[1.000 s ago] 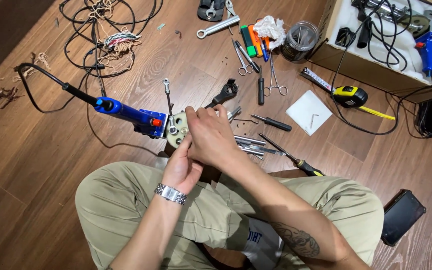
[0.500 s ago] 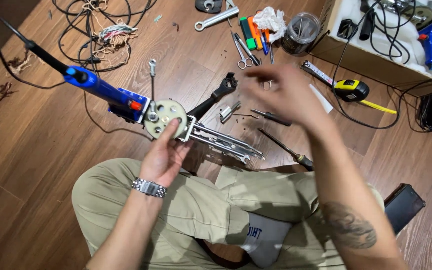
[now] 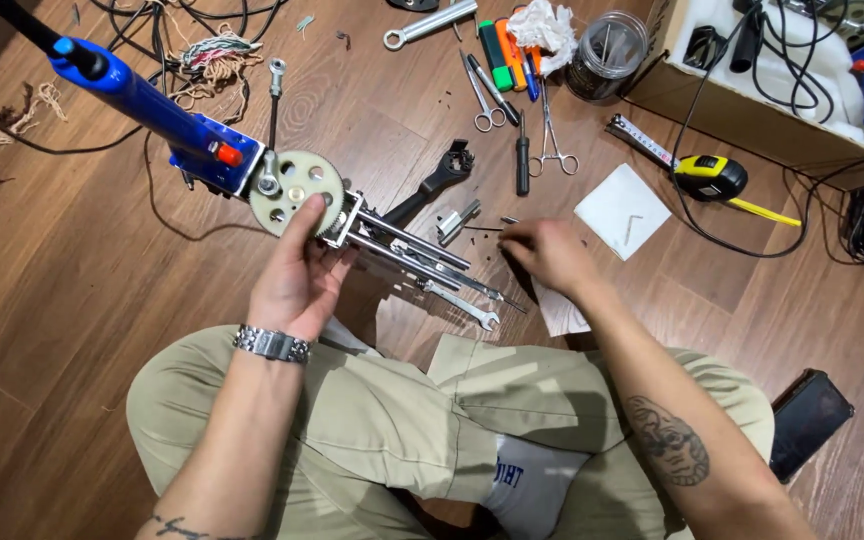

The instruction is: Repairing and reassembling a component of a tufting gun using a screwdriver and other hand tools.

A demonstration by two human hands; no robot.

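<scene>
Left hand (image 3: pixel 297 280) props the gear assembly (image 3: pixel 302 195) up off the floor, fingers wrapped around it, so the right hand (image 3: pixel 547 255) is free to pinch at small screws (image 3: pixel 492 235) lying on the floor.

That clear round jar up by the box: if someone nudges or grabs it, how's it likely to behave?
The clear jar stands upright on the wood floor, so a light nudge would probably slide it, not roll it. Thin metal pieces show inside, so it may be heavier than it looks and rattle. Its smooth wall could be slippery; whether it is glass or plastic I cannot tell.
</scene>
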